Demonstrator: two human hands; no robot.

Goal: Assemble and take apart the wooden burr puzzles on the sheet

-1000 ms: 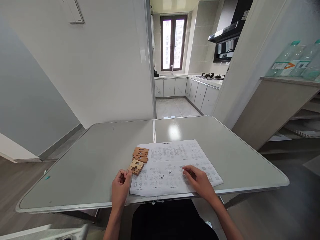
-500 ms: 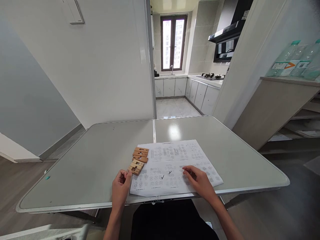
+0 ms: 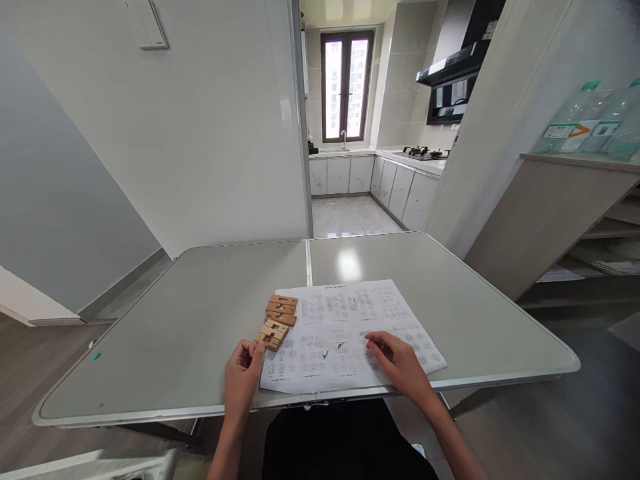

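Note:
A short row of flat wooden puzzle pieces lies along the left edge of a printed sheet (image 3: 345,373). The brown slotted pieces (image 3: 281,309) are farther off, and the paler notched wooden pieces (image 3: 273,333) are nearer me. My left hand (image 3: 241,373) is closed, with thumb and fingertips at the near left corner of the pale pieces. Low on the sheet's right half rests my right hand (image 3: 399,365). Its fingers are curled, thumb and index tips close together; whether anything is between them I cannot make out. Small dark marks (image 3: 340,345) show on the paper between my hands.
The pale table (image 3: 190,320) has a metal rim and a seam down its middle. A small teal bit (image 3: 96,357) lies near its left edge. To the right, plastic bottles (image 3: 575,123) stand on a wooden shelf unit (image 3: 565,200). A kitchen opens beyond the table.

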